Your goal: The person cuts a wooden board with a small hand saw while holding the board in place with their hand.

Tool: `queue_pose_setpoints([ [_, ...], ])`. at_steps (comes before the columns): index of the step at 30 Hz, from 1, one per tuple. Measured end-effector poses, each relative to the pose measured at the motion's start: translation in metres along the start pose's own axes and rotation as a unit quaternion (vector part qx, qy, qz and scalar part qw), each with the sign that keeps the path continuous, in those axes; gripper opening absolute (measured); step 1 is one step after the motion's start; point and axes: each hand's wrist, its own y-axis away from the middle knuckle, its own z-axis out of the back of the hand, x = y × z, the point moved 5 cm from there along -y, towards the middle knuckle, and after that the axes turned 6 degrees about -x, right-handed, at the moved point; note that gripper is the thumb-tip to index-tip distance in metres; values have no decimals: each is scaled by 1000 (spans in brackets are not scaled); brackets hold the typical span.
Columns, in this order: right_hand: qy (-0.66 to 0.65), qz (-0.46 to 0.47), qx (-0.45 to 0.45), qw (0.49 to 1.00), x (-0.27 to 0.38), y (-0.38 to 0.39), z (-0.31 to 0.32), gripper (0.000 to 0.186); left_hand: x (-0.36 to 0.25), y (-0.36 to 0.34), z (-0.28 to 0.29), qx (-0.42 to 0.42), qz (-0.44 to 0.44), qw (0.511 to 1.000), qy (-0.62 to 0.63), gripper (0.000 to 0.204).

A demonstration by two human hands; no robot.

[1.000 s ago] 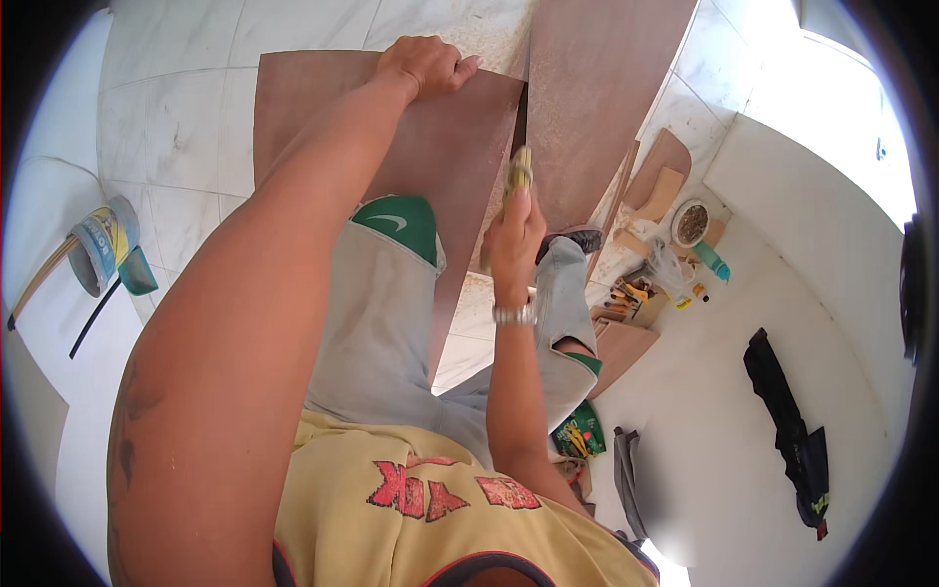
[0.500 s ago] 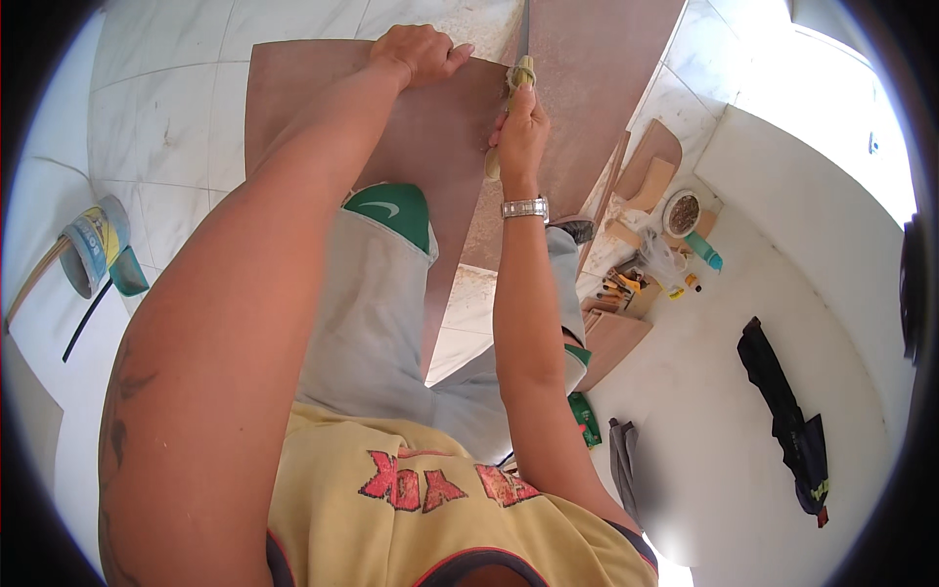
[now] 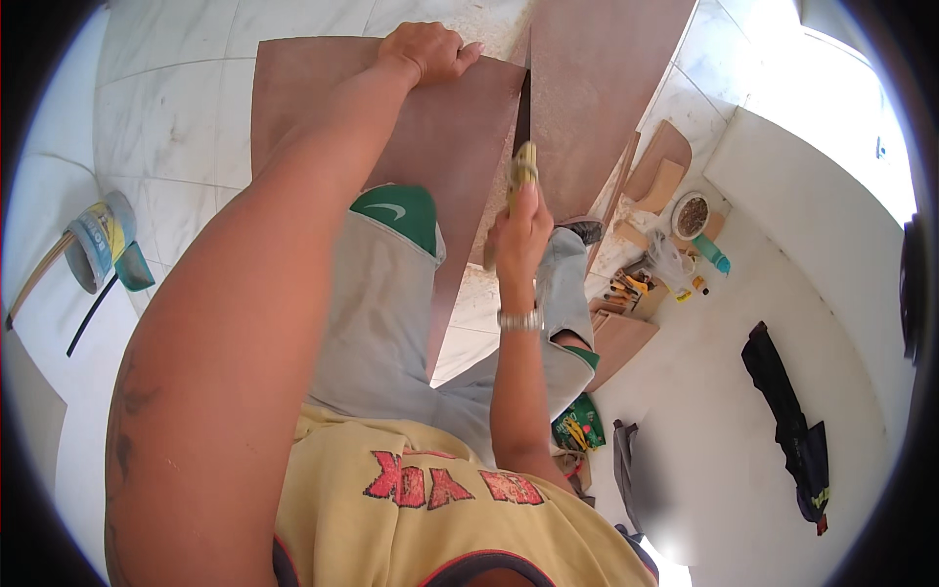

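Observation:
A brown plywood sheet (image 3: 323, 98) lies across my knees, with a cut running down its middle between the left part and the right part (image 3: 597, 78). My left hand (image 3: 427, 51) presses flat on the far edge of the left part, fingers spread. My right hand (image 3: 518, 230) is closed around the yellowish handle of a handsaw (image 3: 522, 161), whose dark blade stands in the cut. A metal watch sits on my right wrist.
White tiled floor (image 3: 166, 147) surrounds the sheet. A tipped can (image 3: 98, 245) lies at the left. Wood offcuts (image 3: 660, 171), a bowl (image 3: 691, 215), a teal bottle (image 3: 712, 252) and small tools (image 3: 626, 289) lie at the right near a white wall. Dark cloth (image 3: 787, 411) lies further right.
My right hand pushed the saw forward along the cut half a second ago, then drew it back toward me. The left hand stayed pressed on the sheet.

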Motion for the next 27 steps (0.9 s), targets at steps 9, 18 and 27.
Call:
queue_pose_setpoints([
  [9, -22, 44, 23, 999, -21, 19, 0, 49, 9, 3, -4, 7, 9, 1000, -12, 68],
  [18, -8, 63, -3, 998, 46, -114, -46, 40, -17, -13, 5, 5, -2, 1000, 2, 67],
  [27, 6, 49, -5, 999, -16, 70, 32, 44, 3, 0, 1, 26, 13, 1000, -10, 68],
])
